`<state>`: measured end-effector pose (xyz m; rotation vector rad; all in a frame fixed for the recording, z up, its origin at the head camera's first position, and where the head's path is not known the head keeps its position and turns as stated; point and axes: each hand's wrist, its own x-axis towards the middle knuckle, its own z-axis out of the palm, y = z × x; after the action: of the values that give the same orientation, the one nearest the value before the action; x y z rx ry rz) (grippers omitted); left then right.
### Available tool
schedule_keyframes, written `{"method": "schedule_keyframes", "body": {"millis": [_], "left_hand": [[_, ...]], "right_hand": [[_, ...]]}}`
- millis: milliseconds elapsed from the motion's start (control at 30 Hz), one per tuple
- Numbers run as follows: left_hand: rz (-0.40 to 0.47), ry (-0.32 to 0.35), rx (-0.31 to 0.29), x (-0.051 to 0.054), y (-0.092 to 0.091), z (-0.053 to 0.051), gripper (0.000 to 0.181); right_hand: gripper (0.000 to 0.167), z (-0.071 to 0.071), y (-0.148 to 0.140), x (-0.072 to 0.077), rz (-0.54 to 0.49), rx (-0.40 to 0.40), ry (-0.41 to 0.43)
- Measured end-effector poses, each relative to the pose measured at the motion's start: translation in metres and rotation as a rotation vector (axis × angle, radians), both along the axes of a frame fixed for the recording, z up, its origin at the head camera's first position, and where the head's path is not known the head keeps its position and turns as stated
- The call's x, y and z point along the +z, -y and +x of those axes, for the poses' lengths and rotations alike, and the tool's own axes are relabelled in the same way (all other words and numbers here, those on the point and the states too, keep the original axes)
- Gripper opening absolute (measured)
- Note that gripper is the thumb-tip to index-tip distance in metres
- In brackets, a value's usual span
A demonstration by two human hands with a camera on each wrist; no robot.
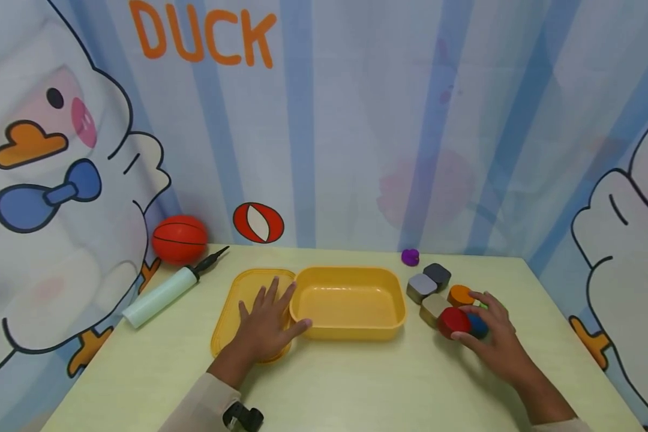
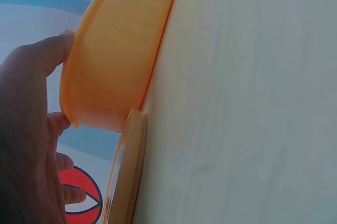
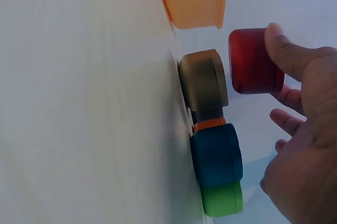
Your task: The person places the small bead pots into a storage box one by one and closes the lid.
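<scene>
A red box (image 1: 454,323) is pinched between the thumb and fingers of my right hand (image 1: 499,345); the right wrist view shows this red box (image 3: 255,60) held off the table, above a tan box (image 3: 202,80) and a blue box (image 3: 217,153). My left hand (image 1: 264,327) is spread with straight fingers over the yellow lid (image 1: 224,324), its thumb and a finger touching the left rim of the yellow container (image 1: 348,333). In the left wrist view, fingers (image 2: 55,50) touch the edge of the container (image 2: 113,60), beside the lid (image 2: 134,166).
Grey (image 1: 422,287), black (image 1: 437,275), orange (image 1: 459,295) and green (image 1: 483,306) boxes stand close together at the right. A purple object (image 1: 410,257) lies behind them. At the left are a red ball (image 1: 180,239) and a pale green pump (image 1: 162,296).
</scene>
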<state>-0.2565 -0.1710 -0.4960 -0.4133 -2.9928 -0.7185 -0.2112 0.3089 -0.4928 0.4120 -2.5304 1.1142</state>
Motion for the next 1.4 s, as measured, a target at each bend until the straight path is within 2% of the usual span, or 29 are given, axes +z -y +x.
{"method": "schedule_keyframes", "body": {"millis": [133, 333, 567, 733, 1000, 1400], "left_hand": [[-0.002, 0.009, -0.003, -0.001, 0.000, 0.000, 0.093], [0.007, 0.020, -0.003, -0.004, 0.001, 0.001, 0.093], [0.030, 0.034, -0.008, -0.001, 0.002, 0.001, 0.093], [0.047, 0.039, -0.013, -0.002, 0.004, 0.001, 0.094], [0.024, 0.038, -0.020, -0.004, 0.004, -0.001, 0.094], [0.023, 0.035, -0.017, -0.001, 0.001, -0.001, 0.094]], "right_hand": [[0.041, 0.000, 0.007, 0.005, -0.025, 0.023, 0.010], [0.036, -0.003, 0.020, 0.015, 0.003, 0.016, 0.034], [0.037, -0.013, 0.041, 0.022, -0.023, 0.045, 0.037], [0.039, -0.020, 0.058, 0.026, -0.064, 0.049, 0.072], [0.044, -0.032, 0.087, 0.026, -0.103, 0.072, 0.085], [0.050, -0.047, 0.129, 0.036, -0.137, 0.076, 0.138]]}}
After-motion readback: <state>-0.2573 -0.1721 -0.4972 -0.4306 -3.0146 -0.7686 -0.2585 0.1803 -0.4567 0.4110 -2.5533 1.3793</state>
